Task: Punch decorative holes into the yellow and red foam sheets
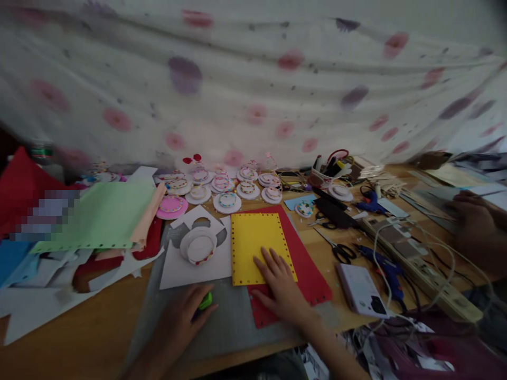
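My left hand (182, 316) is closed around a small bright-green tool (206, 301) with a dark lower part. The fingers cover most of the tool, so its kind does not show. My right hand (279, 282) lies with fingers spread on a yellow sheet (257, 243) that has small holes along its edges. Under the yellow sheet is a red sheet (304, 258), also with holes near its lower edge. To the left, a round white hat-like paper piece (200, 247) with a partly beaded rim rests on white paper (174, 269). A grey cutting mat (222, 322) lies below these.
Several small beaded round crafts (227, 200) stand behind the sheets. On the left are green sheets (103, 211) and paper scraps (43, 311). To the right lie scissors (343, 253), a blue glue gun (386, 272), a white box (362, 290) and a power strip (420, 264). Another person's hand (475, 221) is at far right.
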A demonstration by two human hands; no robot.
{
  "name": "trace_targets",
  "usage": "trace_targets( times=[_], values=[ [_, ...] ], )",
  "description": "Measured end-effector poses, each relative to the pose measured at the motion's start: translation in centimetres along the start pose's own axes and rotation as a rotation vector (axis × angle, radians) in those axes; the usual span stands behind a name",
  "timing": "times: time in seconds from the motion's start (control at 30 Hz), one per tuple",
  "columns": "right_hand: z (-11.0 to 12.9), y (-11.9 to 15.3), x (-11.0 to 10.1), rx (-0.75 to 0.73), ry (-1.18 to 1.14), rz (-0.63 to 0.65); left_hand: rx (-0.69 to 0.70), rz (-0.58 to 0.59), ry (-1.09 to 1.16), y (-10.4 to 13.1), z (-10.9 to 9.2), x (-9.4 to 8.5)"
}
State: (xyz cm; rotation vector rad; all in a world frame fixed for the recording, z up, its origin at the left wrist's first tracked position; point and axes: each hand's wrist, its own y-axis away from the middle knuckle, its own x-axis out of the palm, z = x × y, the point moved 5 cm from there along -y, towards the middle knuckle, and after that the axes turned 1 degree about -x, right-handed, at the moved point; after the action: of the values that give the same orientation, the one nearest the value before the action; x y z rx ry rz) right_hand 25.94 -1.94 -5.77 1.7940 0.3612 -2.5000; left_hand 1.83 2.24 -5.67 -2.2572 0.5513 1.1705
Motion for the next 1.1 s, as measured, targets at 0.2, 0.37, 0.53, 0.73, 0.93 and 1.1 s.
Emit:
trace_targets(
  times=[0.2,0.37,0.53,0.73,0.93,1.1],
  values=[
    [3.8,-0.1,2.5,0.042,0.046,-0.083,-0.01,-0.009,0.046,-0.6,0.5,0.6],
    [3.3,0.1,1.1,0.003,-0.045,-0.157,-0.065,-0.074,0.132,-0.5,1.3,-0.3],
    [1.3,0.5,-0.4,0.054,-0.035,-0.196,-0.162,-0.131,0.247,-0.3,1.0,-1.6],
    [1.0,1.7,0.1,-0.042,0.037,-0.108,-0.655,-0.246,0.908,0.0,0.6,-2.3],
    [0.4,2.8,-1.0,-0.023,-0.114,-0.168,-0.798,-0.204,1.811,0.5,-2.4,-1.9],
    [4.0,3.7,-4.8,0.007,-0.474,-0.269,-0.666,0.011,1.808,0.2,-5.9,-1.7]
  ],
)
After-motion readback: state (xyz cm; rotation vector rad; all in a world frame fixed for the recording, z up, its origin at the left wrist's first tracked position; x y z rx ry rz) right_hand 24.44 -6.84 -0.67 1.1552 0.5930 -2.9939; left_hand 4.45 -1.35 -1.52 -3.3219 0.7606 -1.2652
